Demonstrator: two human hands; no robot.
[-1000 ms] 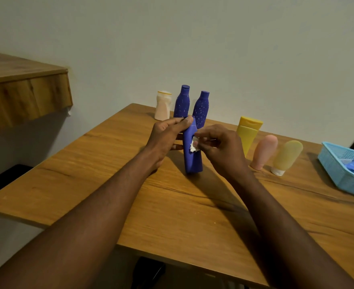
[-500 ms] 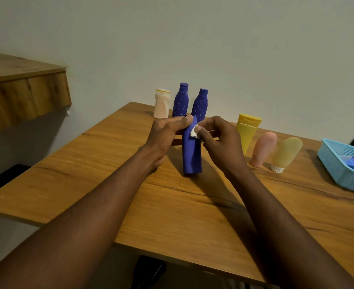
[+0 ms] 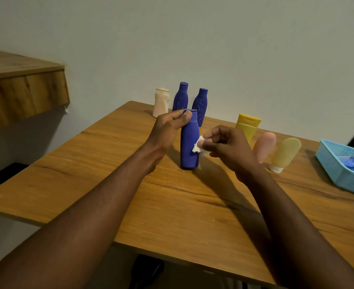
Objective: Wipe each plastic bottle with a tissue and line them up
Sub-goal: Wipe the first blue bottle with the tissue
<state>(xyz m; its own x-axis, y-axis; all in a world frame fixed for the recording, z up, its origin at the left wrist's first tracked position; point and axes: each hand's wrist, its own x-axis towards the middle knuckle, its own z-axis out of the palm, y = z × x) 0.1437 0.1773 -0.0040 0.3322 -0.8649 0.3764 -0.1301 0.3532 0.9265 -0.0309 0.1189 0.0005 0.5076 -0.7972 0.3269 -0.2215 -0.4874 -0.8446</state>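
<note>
A plain blue bottle stands upright in the middle of the wooden table. My left hand pinches its cap from the left. My right hand pinches a small white tissue and holds it against the bottle's right side. By the wall stand a cream bottle and two speckled blue bottles. To the right stand a yellow tube, a pink tube and a pale yellow tube, each on its cap.
A light blue plastic basket with a blue item inside sits at the right edge of the table. A wooden shelf juts out at the left. The table's front edge runs just below my forearms.
My right hand has slid the tissue down from the bottle's neck to its right side. My left hand now holds the cap from the top left.
</note>
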